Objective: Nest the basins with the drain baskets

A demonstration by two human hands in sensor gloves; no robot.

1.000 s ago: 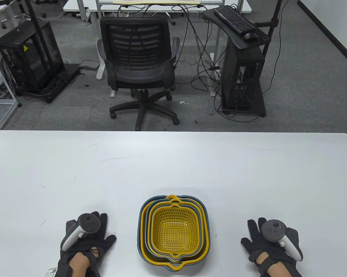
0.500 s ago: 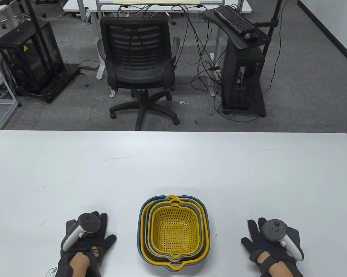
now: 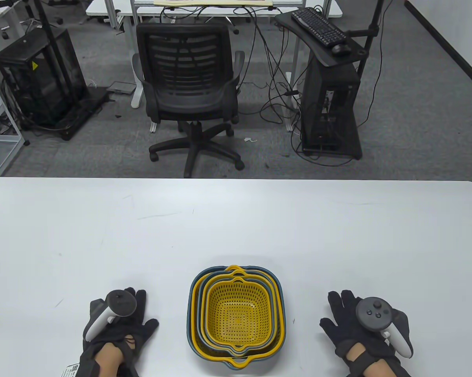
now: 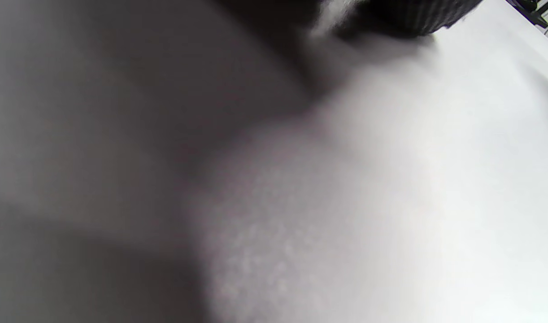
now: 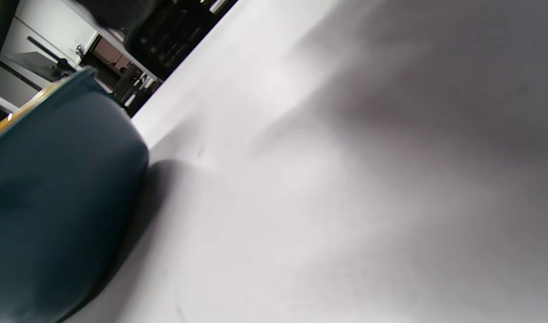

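Note:
A nested stack of blue basins and yellow drain baskets (image 3: 237, 315) stands near the table's front edge, a yellow perforated basket innermost. Its dark blue outer wall (image 5: 54, 197) fills the left of the right wrist view. My left hand (image 3: 120, 320) rests flat on the table to the left of the stack, fingers spread, holding nothing. My right hand (image 3: 348, 320) lies open on the table to the right of the stack, fingers spread, holding nothing. The left wrist view is blurred, showing table surface and a dark fingertip (image 4: 399, 18) at the top.
The white table (image 3: 236, 220) stretches wide behind the stack. Beyond its far edge stand a black office chair (image 3: 186, 90), a computer stand (image 3: 330, 102) with a keyboard, and a black rack (image 3: 39, 78) at the left.
My right hand has shifted slightly left and forward, toward the stack. The left hand and the stack have not moved.

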